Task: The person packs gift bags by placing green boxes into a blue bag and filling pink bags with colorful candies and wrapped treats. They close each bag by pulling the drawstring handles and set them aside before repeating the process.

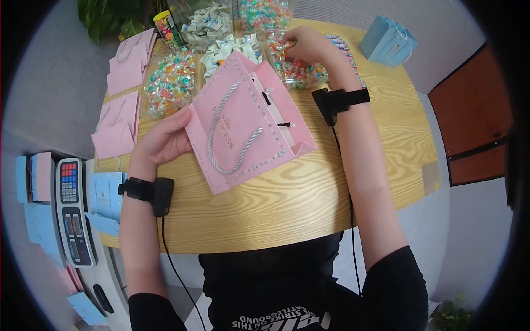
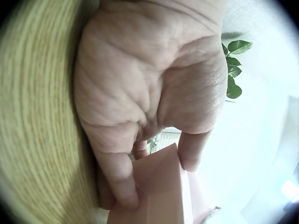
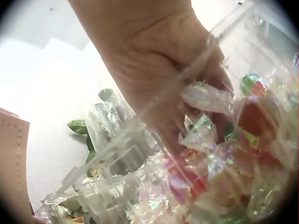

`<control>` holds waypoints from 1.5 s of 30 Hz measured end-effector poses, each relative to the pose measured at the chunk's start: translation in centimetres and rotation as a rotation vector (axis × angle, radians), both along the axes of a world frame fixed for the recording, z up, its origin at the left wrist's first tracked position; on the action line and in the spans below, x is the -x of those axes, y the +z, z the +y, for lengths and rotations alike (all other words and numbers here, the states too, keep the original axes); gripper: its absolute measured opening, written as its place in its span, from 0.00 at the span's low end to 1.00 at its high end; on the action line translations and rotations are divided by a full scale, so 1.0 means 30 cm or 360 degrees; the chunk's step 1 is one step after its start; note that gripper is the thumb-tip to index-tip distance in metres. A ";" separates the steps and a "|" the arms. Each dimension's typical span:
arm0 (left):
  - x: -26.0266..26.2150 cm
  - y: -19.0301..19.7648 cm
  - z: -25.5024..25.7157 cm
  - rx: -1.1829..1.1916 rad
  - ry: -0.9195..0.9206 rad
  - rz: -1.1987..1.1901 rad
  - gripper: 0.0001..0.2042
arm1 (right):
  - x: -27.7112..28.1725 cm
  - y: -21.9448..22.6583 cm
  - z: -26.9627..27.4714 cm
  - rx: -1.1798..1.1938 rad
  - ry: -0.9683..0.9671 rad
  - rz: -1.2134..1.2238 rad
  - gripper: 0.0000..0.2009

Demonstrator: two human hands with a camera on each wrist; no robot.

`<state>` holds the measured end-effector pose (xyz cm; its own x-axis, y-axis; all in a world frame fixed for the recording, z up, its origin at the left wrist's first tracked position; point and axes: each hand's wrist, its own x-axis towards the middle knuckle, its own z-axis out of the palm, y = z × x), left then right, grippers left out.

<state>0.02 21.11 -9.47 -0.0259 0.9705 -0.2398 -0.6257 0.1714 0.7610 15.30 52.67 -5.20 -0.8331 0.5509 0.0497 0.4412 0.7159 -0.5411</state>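
Pink PRINCESS gift bag (image 1: pixel 248 118), tilted above the wooden tabletop (image 1: pixel 259 220) in front of the person, its mouth turned toward their right side. The left hand (image 1: pixel 167 137) pinches it by a side edge, thumb on one face and fingers on the other. From where I stand it looks like light card, stiff along the creases but easy to dent in the middle of a panel, so a folded edge is a sound place to hold. The silvery rope handle (image 1: pixel 210 144) seems soft and would let the bag swing. Something pale shows inside, so its weight is hard to judge.

The right hand (image 1: pixel 312 47) is down among the twist-wrapped candies (image 3: pixel 224 163) in a clear plastic tub (image 3: pixel 201 58); the wrappers blur and cover the fingertips, so I can't tell whether they have closed on any. Those candies should be light and firm, with slick, crinkly film that slides under the fingers; I'd pinch round the hard middle, since the twisted ends look flimsy.
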 end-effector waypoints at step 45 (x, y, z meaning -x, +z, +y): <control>-0.002 0.002 0.002 -0.0089 -0.0039 -0.0124 0.26 | -0.110 0.283 -0.439 0.0185 0.1319 -0.0302 0.16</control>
<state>0.09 21.16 -9.42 0.0148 0.9825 -0.1858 -0.6797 0.1462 0.7188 18.60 39.51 3.28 -0.9574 -0.2465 -0.1503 -0.1095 0.7918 -0.6009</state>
